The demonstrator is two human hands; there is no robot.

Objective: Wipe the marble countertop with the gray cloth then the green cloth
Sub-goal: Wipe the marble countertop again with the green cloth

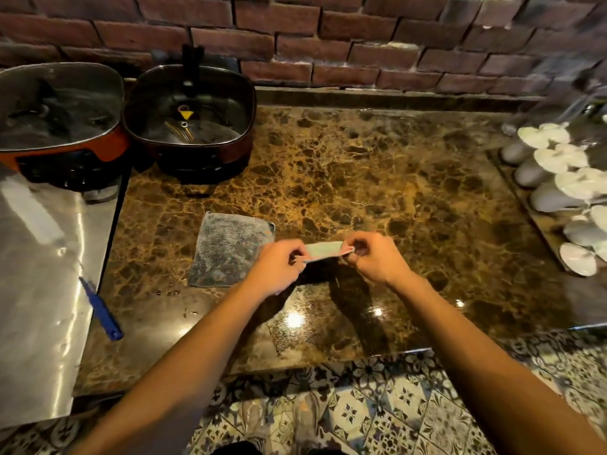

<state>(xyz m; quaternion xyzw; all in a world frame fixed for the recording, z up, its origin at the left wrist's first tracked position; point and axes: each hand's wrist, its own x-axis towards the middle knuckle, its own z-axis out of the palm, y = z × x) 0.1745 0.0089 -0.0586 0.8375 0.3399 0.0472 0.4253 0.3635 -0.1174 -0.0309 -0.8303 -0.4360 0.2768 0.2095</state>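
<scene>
The gray cloth [226, 249] lies flat on the brown marble countertop [377, 178], left of my hands. Above the counter's middle I hold the pale green cloth [323, 250] stretched edge-on between both hands. My left hand [276, 269] pinches its left end and my right hand [374, 257] pinches its right end. Most of the green cloth hangs out of sight behind my fingers and its own edge.
Two electric cooking pots stand at the back left, an orange one [56, 126] and a dark one [189, 126]. A steel surface [39, 290] with a blue-handled tool [101, 310] borders the left. A tray of upturned white cups [558, 188] sits at the right. A brick wall is behind.
</scene>
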